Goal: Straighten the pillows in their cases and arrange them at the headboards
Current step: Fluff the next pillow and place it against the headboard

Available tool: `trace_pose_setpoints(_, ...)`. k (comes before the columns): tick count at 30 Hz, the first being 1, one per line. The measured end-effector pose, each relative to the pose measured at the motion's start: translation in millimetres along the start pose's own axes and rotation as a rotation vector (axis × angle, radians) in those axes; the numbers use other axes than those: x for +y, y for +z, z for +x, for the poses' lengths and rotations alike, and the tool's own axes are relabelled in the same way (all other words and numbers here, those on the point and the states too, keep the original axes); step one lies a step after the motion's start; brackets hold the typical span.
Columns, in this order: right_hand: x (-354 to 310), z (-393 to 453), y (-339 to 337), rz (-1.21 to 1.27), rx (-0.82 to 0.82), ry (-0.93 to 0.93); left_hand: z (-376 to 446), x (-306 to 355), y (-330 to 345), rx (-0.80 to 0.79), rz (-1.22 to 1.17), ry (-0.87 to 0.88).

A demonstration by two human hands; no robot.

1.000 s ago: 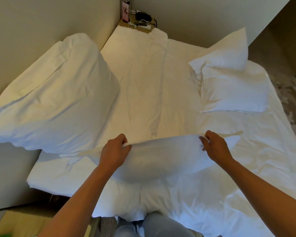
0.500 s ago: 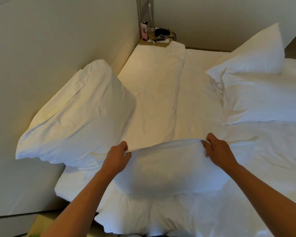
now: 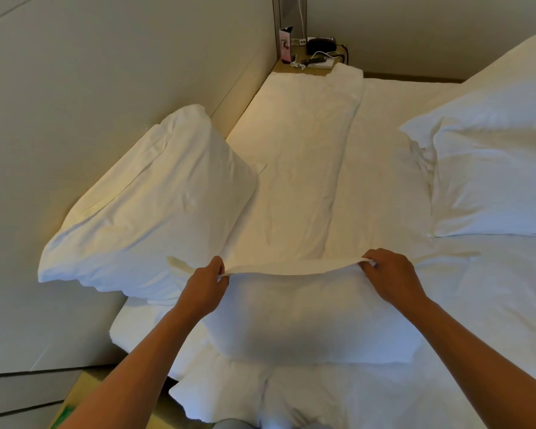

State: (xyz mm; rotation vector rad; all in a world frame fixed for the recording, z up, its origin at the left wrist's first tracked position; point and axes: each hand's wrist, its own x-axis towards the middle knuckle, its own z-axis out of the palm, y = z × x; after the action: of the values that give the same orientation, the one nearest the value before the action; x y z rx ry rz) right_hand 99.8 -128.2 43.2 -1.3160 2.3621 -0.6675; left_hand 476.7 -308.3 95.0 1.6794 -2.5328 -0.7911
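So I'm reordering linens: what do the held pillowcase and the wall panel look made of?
Pillowcase: thin white woven fabric, probably cotton, matte; the filling shows through and the edge stretches taut between both hands. Wall panel: smooth, matte, beige, seamed; material unclear.

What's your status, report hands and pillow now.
Left hand and right hand each pinch the pillowcase edge. Pillow lies flat on bed. Propped pillow close at left, nothing blocking.
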Motion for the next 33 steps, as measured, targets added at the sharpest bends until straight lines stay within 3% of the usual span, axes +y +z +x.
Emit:
trace_pose_setpoints(8,-2.5,-11.8,-0.2,0.037,-0.018,0.040,16.0,-1.4,0.9,-0.004,0.042,0.069)
trace_pose_setpoints(19,-35.2,-9.0,-7.3,0.017,0.030,0.042,-2.9,-13.7,-5.2,0.110,0.022,0.010)
trace_pose_setpoints(25,-60.5,-7.0,-9.2,-0.083,0.122,-0.061,-29.2,-19.7,-14.6,0.185,-0.055,-0.032)
trace_pose_setpoints(33,-146.5,51.8,-27.1,-0.064,0.273,-0.401,-67.3,-42.7,-67.4,0.383,-0.128,-0.096)
